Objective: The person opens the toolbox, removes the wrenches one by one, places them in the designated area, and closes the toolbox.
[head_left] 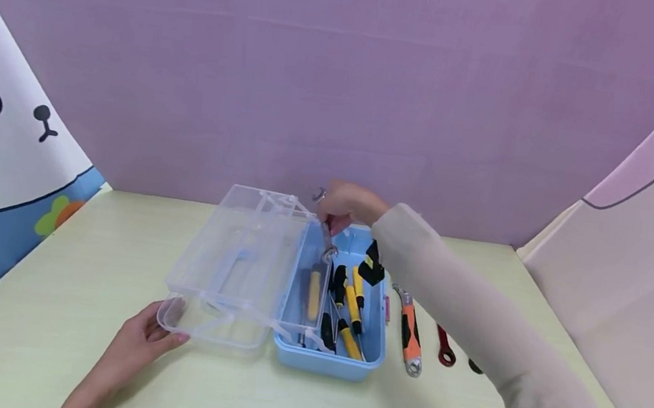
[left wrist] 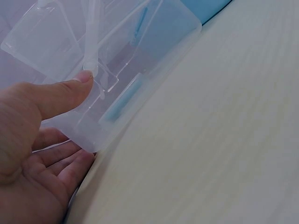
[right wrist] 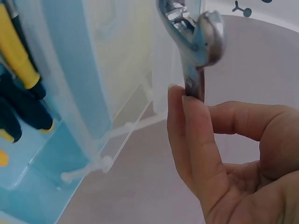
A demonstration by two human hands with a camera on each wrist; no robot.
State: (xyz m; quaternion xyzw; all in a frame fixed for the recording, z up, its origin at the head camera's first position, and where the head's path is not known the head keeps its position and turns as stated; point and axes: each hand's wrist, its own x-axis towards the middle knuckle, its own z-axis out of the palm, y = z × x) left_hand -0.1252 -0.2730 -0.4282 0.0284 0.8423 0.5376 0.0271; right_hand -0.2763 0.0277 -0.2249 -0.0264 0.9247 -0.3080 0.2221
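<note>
My right hand [head_left: 348,205] pinches a shiny metal wrench [right wrist: 198,51] between thumb and fingertips, above the far left part of a light blue toolbox [head_left: 325,368]. The jaw end of the wrench stands clear of the fingers in the right wrist view. My left hand [head_left: 132,343] grips the near left corner of the clear plastic lid [left wrist: 121,56], thumb on top and fingers beneath. That lid lies swung out to the left of the box. Several yellow and black screwdrivers [head_left: 354,308] lie inside the box. A yellow-handled tool [head_left: 314,294] sits in a clear inner tray on its left side.
Right of the box on the table [head_left: 57,307] lie an orange and black adjustable wrench [head_left: 411,333] and a red wrench [head_left: 445,349]. A dark tool end [head_left: 475,366] shows beside my right sleeve [head_left: 463,295]. A purple wall [head_left: 342,83] stands behind.
</note>
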